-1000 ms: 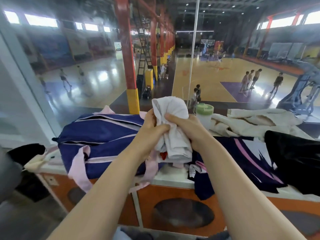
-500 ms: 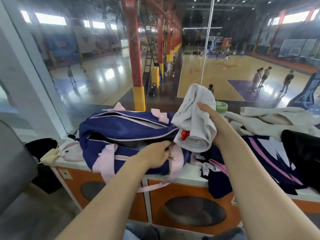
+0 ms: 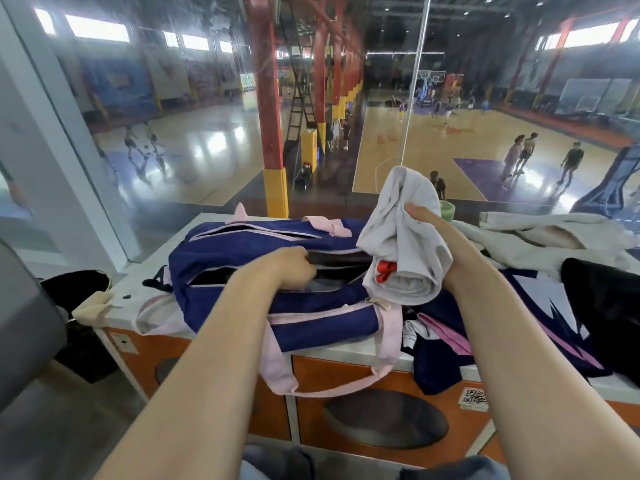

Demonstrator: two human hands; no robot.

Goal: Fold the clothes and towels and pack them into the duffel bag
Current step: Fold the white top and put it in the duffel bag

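Note:
A navy duffel bag [image 3: 242, 244] with pink straps lies on the white countertop [image 3: 138, 271], its top zipper parted. My left hand [image 3: 294, 268] reaches into the opening, fingers curled on the bag's edge. My right hand [image 3: 436, 233] grips a rolled white garment [image 3: 398, 237] with a red mark, held just right of the bag's opening. A navy and pink jersey [image 3: 519, 323] lies under my right forearm. A cream towel [image 3: 540, 237] is heaped at the back right.
A black garment [image 3: 606, 306] lies at the far right. A green-lidded cup [image 3: 446, 209] stands behind the white garment. A glass wall rises behind the counter. A black bag [image 3: 72, 285] sits at the counter's left end. Orange cabinets [image 3: 381, 410] are below.
My left hand let go of the white garment and moved to the bag, pulling its opening apart. The right hand keeps the garment, now raised beside the opening.

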